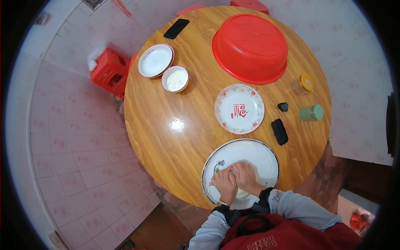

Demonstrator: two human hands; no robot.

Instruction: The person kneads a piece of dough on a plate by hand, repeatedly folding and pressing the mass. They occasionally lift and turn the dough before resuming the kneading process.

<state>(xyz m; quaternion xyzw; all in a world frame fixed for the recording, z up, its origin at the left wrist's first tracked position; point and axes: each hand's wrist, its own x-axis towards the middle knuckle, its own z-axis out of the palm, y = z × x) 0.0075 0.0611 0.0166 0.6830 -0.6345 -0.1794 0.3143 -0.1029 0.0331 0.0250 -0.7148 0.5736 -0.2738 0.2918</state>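
Observation:
Both hands are together over a large white plate (264, 160) with a dark rim at the table's near edge. My left hand (225, 184) and my right hand (246, 177) press side by side, fingers bent and close together. Under them a pale, dough-like lump (241, 193) shows in part; the hands hide the rest. A green and dark printed design sits on the plate left of the hands. Just beyond lies a white plate with red characters (240, 109).
On the round wooden table (166, 125) are a red basin (252, 48), a bowl of white powder (175, 79), stacked plates (155, 61), a black phone (176, 28), a yellow-lidded jar (306, 83), a green container (311, 113) and black objects (279, 131). A red stool (110, 71) stands left.

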